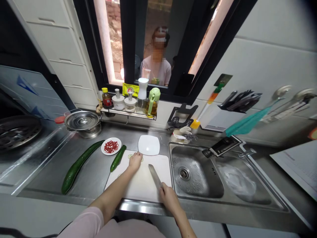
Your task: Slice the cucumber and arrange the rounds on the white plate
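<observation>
A white cutting board (146, 185) lies on the steel counter in front of me. My left hand (135, 161) is at its far edge, fingers together and lowered over pale green cucumber slices (130, 156) that show on both sides of it. My right hand (169, 198) grips the handle of a kitchen knife (155, 175). The blade points forward and left, over the right part of the board, apart from the slices. A shorter piece of cucumber (118, 158) rests at the board's left edge. Farther left is a long, curved, whole cucumber (78, 168).
A small plate of chopped red pieces (106, 152) and a white square plate (149, 145) stand behind the board. To the right is a sink (195, 168). Behind are a lidded pot (84, 122), a seasoning rack (127, 112) and a knife holder (220, 117).
</observation>
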The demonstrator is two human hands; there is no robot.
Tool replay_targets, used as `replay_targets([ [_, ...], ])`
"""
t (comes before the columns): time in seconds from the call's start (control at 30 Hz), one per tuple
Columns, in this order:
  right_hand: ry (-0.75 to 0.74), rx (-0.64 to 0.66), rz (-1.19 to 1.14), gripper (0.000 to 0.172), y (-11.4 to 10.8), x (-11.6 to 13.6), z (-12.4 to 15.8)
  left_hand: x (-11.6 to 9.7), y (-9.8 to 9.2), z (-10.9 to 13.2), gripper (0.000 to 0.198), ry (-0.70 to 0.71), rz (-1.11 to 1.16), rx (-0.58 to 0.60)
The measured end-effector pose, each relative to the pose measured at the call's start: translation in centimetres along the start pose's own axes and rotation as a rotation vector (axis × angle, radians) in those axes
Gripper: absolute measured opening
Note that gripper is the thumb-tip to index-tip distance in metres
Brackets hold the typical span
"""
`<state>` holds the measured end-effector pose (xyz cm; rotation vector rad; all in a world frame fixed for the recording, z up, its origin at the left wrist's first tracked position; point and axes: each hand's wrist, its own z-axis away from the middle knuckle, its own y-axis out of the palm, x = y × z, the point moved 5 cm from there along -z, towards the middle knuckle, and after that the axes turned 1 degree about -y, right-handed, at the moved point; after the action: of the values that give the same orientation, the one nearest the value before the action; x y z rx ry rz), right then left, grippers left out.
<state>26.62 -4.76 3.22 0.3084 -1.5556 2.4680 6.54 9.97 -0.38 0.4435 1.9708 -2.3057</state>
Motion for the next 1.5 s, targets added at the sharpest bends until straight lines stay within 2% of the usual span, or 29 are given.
replay_targets([
  [0.1, 0.011, 0.001, 0.008, 0.025, 0.0, -0.1, 0.1, 0.3, 0.0, 0.3, 0.024, -0.045, 0.120, -0.025],
  [0.23, 0.011, 0.027, 0.034, 0.027, 0.0, 0.2, 0.4, 2.3, 0.3, 1.6, 0.017, -0.273, 0.369, -0.025],
  [0.3, 0.004, 0.052, 0.047, 0.027, 0.0, 0.6, 0.4, 3.6, 0.6, 2.7, 0.014, -0.359, 0.482, 0.009],
  [0.4, -0.012, 0.084, 0.063, 0.027, 0.1, 1.4, 0.4, 5.1, 0.9, 4.5, 0.014, -0.405, 0.543, 0.085],
  [0.57, -0.078, 0.079, 0.133, 0.027, 0.3, 3.6, 0.2, 6.6, 0.6, 6.5, 0.015, -0.397, 0.416, 0.137],
  [0.7, -0.152, 0.104, 0.198, 0.028, 0.8, 5.3, 0.0, 7.1, 0.0, 6.9, 0.021, -0.353, 0.304, 0.111],
  [0.87, -0.200, 0.140, 0.244, 0.029, 1.3, 6.6, -0.1, 7.9, -0.2, 7.1, 0.025, -0.366, 0.254, 0.079],
  [1.5, -0.205, 0.150, 0.262, 0.027, 1.7, 7.4, -0.2, 8.0, 0.5, 6.2, 0.018, -0.392, 0.271, 0.117],
])
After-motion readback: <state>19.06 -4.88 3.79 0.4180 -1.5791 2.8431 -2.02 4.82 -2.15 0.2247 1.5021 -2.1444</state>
